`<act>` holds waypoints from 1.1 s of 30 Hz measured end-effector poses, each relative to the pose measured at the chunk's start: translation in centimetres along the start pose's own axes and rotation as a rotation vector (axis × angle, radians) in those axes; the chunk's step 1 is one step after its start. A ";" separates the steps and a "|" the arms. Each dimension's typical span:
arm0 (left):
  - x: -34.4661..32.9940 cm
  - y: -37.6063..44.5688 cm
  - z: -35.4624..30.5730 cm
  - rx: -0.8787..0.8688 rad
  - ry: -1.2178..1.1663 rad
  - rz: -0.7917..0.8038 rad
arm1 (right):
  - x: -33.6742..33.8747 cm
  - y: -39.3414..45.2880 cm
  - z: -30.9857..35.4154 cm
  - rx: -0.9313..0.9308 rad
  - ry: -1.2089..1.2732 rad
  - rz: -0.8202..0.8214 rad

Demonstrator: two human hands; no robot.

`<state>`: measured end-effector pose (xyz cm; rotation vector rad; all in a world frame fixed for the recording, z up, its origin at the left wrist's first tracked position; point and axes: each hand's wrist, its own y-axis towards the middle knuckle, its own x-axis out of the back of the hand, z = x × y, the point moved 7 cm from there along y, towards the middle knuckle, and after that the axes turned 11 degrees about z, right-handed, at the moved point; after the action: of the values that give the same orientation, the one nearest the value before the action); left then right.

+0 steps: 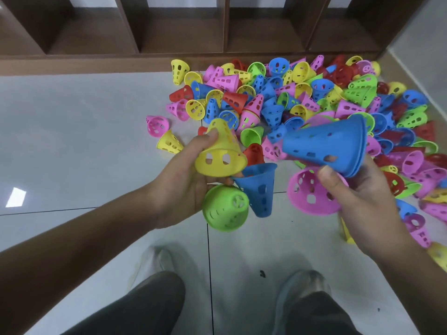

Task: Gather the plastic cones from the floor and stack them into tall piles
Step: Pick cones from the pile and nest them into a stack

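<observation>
Head view: no writing is legible. The left hand (183, 187) grips a perforated yellow plastic cone (219, 151), with green and blue cones at its 4 o'clock. The right hand (362, 201) clasps nested blue cones (324, 146) at its 11 o'clock. The loose cone heap (302, 97) lies at 12 o'clock.

The left hand (183, 180) grips a yellow cone (219, 151), thumb on its side, with a green cone (226, 207) and a blue cone (260, 189) held just below it. The right hand (362, 201) holds a blue stack (324, 146) of nested cones lying tilted, tip toward 9 o'clock, and a pink cone (312, 192) under it. A heap (302, 97) of mixed cones covers the tiled floor (72, 131) from 12 to 3 o'clock, against a brown shelf (145, 32). Two shoes (300, 286) sit at 6 o'clock.
</observation>
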<state>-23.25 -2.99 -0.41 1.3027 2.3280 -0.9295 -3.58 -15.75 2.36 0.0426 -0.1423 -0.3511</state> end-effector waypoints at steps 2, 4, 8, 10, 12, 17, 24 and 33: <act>0.4 0.2 0.0 0.012 -0.006 -0.026 | 0.4 -0.8 -0.7 -0.010 -0.019 -0.038; 0.7 0.6 -0.1 0.022 -0.011 -0.049 | 1.0 -1.7 -2.0 -0.054 -0.013 -0.101; 1.1 1.9 0.3 0.067 -0.045 -0.004 | 1.2 -3.3 -4.8 -0.180 -0.025 -0.144; 1.0 2.5 0.7 0.096 -0.100 0.032 | 1.1 -3.8 -5.7 -0.227 -0.028 -0.149; 0.7 3.0 1.0 0.117 -0.152 0.075 | 1.2 -4.2 -6.3 -0.262 -0.022 -0.158; 0.7 3.5 1.2 0.127 -0.304 0.106 | 0.8 -5.2 -6.7 -0.286 0.016 -0.132; 1.2 3.4 1.6 0.103 -0.385 0.069 | 0.3 -5.4 -6.7 -0.265 0.041 -0.115; 1.1 3.6 2.0 0.112 -0.293 -0.063 | -0.6 -4.4 -4.4 -0.170 0.051 -0.123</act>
<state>-20.90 -2.23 -3.87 1.0553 2.1265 -1.1987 -5.00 -19.57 -2.32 -0.1086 -0.0594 -0.4832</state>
